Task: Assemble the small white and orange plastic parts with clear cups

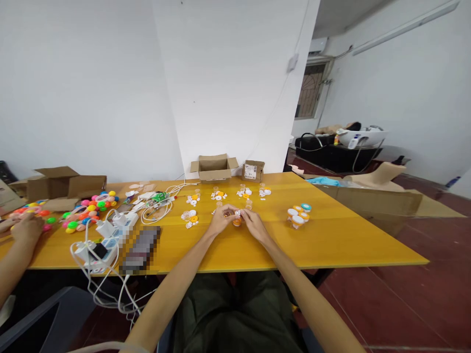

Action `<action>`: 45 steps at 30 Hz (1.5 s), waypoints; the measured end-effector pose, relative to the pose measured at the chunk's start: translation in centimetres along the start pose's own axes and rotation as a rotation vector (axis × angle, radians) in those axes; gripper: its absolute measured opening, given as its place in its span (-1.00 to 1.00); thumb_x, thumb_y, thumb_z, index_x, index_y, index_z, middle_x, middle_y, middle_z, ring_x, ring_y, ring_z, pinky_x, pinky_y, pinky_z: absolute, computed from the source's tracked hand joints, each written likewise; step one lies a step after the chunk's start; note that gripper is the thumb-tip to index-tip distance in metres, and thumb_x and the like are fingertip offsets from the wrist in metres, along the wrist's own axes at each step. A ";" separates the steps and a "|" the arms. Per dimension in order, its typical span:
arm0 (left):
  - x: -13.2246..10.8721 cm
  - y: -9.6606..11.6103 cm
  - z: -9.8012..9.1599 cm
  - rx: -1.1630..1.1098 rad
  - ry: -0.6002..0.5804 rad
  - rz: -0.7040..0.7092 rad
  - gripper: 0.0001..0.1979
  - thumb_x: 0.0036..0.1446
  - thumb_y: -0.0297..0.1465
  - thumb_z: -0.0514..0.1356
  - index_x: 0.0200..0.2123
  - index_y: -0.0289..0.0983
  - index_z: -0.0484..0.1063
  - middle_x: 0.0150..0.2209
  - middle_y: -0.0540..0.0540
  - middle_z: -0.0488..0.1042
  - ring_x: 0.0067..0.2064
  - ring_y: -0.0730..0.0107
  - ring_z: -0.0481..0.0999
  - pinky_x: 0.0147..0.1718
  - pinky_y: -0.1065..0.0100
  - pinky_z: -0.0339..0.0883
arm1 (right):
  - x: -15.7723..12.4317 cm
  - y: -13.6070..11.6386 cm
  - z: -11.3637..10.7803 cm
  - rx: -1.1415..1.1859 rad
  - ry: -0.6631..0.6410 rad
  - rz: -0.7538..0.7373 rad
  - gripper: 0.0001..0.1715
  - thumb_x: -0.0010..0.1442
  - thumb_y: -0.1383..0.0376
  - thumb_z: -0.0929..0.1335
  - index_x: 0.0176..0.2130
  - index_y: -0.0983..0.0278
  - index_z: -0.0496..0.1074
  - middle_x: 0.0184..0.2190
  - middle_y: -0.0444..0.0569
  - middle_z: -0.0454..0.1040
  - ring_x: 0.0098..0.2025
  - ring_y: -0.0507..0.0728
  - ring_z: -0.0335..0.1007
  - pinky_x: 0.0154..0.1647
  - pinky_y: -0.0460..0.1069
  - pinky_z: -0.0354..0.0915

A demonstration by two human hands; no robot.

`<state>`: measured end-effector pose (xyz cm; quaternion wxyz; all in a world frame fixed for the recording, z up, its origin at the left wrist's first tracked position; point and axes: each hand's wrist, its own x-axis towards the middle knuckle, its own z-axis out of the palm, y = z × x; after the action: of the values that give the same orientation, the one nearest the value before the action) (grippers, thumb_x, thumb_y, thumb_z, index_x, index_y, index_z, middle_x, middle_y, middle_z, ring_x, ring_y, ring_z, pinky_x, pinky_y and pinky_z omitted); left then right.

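My left hand and my right hand meet over the middle of the table, fingers closed in a pinch. Between their fingertips is a small white piece, too small to name. Just below it, partly covered by the fingers, sits an orange round part. Behind my hands stand clear little cups, with groups of white and orange round parts around them. To the left lies another group with a white disc. Right of my hands, several small jars with orange, white and teal lids stand close together.
A power strip with white cables and a blurred dark phone-like object lie left of my arms. Farther left, another person's hand is among colourful balls. Open cardboard boxes stand along the wall.
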<state>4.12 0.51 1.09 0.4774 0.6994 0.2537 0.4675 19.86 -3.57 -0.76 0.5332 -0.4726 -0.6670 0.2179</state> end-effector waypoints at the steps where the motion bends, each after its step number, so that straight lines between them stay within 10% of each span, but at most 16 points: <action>1: 0.0 0.0 0.0 -0.001 0.000 -0.002 -0.68 -0.14 -0.22 0.48 -0.35 -0.28 0.59 -0.43 -0.02 0.56 -0.38 0.41 0.49 -0.30 0.36 0.35 | 0.0 0.0 0.0 0.005 -0.004 -0.002 -0.43 0.26 -0.14 0.17 -0.44 0.20 0.38 -0.46 -0.07 0.48 -0.37 0.14 0.35 -0.26 0.00 0.30; 45: -0.1 0.1 0.4 0.246 0.006 0.139 -0.81 0.16 -0.26 0.26 -0.23 -0.22 0.59 -0.29 -0.07 0.60 -0.27 0.32 0.51 -0.20 0.33 0.40 | 0.4 -0.1 0.4 0.073 0.038 0.065 -0.46 0.18 -0.13 0.17 -0.54 0.18 0.30 -0.56 -0.10 0.41 -0.46 0.12 0.30 -0.30 0.02 0.29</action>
<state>4.40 0.22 1.14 0.3538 0.7670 0.2613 0.4671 19.48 -3.18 -0.56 0.5552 -0.4781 -0.6328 0.2504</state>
